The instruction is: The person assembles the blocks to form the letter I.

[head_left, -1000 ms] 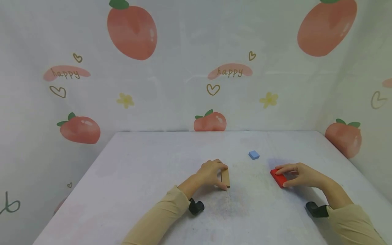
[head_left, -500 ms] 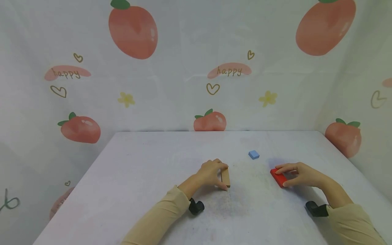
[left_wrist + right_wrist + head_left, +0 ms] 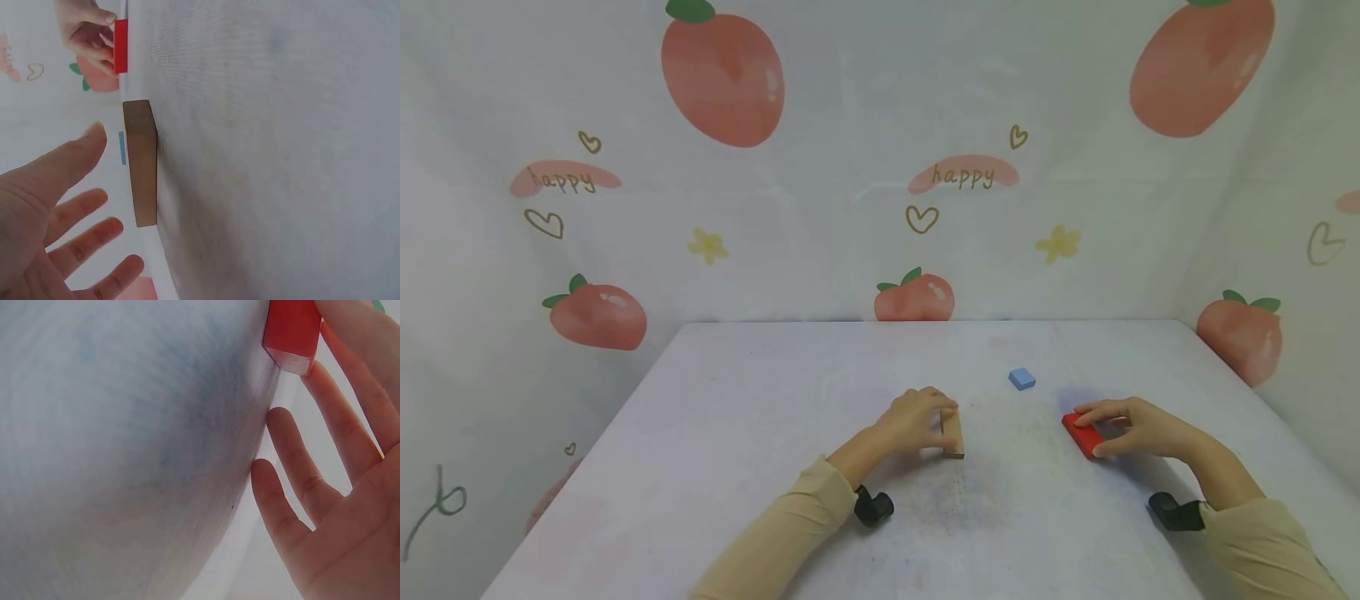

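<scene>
A plain wooden block (image 3: 953,434) lies on the white table in front of my left hand (image 3: 913,422). The left wrist view has the thumb (image 3: 78,156) and fingers spread apart, with a gap between them and the wooden block (image 3: 143,164). Further right, my right hand (image 3: 1142,427) pinches a red block (image 3: 1081,437) between thumb and fingers. Seen from the right wrist, the thumb and fingertips meet the red block (image 3: 292,328), while the other fingers stretch out loosely near the tabletop.
A small blue block (image 3: 1022,380) sits farther back, between the two hands. The white table (image 3: 760,392) ends at a backdrop cloth (image 3: 820,208) printed with peaches. Black camera mounts (image 3: 874,507) hang from both wrists close over the table.
My left hand has let go of the wooden block: its thumb has come off the near end and the wrist has shifted slightly left. The right hand and red block have stayed put.
</scene>
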### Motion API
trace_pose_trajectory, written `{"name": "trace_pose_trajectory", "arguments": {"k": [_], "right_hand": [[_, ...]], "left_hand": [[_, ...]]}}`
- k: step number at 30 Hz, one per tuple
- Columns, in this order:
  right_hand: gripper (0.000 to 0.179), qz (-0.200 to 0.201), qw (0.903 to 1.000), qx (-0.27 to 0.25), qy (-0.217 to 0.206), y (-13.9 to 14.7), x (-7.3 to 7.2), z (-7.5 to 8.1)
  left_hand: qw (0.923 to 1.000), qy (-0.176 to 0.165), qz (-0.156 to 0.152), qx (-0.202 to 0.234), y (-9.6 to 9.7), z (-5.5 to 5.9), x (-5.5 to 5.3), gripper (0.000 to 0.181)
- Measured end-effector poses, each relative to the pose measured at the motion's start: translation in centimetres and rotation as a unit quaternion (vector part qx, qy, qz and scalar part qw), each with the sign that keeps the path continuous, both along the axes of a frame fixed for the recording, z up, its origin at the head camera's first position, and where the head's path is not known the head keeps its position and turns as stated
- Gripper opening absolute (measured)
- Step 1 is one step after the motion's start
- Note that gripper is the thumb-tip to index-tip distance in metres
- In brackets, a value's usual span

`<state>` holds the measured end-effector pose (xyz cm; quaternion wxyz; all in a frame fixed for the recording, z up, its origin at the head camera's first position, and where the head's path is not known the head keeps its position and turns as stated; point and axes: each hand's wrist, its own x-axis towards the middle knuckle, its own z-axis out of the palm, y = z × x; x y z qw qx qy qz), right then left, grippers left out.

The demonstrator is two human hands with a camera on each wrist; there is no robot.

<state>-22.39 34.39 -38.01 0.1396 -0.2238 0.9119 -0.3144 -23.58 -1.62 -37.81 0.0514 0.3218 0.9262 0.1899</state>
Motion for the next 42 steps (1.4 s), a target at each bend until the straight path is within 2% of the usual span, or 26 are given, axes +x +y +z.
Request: {"name": "trace_pose_trajectory", "arguments": {"k": [4, 8, 14, 25, 31, 42], "right_hand": [[0.035, 0.003, 1.0000, -0.002, -0.002, -0.01, 0.00, 0.12], [0.035, 0.003, 1.0000, 0.000, -0.003, -0.04, 0.00, 0.23], [0.035, 0.002, 1.0000, 0.002, -0.001, -0.10, 0.12, 0.20], [0.036, 0.003, 0.9999, 0.003, 0.012, -0.40, 0.64, 0.23], [0.046, 0.002, 0.9997, 0.015, 0.017, -0.21, 0.76, 0.14], [0.061, -0.017, 0.9991, 0.023, -0.032, -0.17, 0.67, 0.20]], "left_hand": [[0.9980, -0.005, -0.023, 0.059, -0.51, -0.04, -0.03, 0.040], [0.9960, -0.014, -0.034, 0.081, -0.72, -0.29, -0.08, 0.032], [0.9967, -0.033, -0.019, 0.072, -0.72, -0.37, -0.05, 0.030], [0.9992, -0.029, -0.009, 0.027, -0.55, -0.17, 0.46, 0.024], [0.9992, -0.034, -0.004, 0.018, -0.50, -0.27, 0.45, 0.025], [0.9992, -0.037, 0.005, 0.015, -0.53, -0.30, 0.59, 0.025]]}}
